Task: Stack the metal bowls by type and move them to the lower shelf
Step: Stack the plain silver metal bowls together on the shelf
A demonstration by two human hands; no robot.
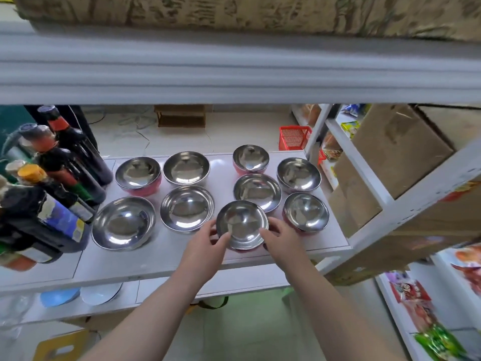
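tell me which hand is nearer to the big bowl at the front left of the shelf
Left. The left hand grips the left rim of the small bowl, on the side toward the big front-left bowl. The right hand grips that small bowl's right rim, farther away.

Nine metal bowls (pixel 187 207) stood apart on the middle shelf (pixel 156 259), spread in rough rows. Sauce bottles (pixel 65 162) crowded the shelf's left end, beside the leftmost bowls. The front centre bowl (pixel 242 225) sat near the front edge, between the left hand (pixel 205 246) and right hand (pixel 282 238). Plates (pixel 100 293) lay on the lower shelf (pixel 23 311), below and left.
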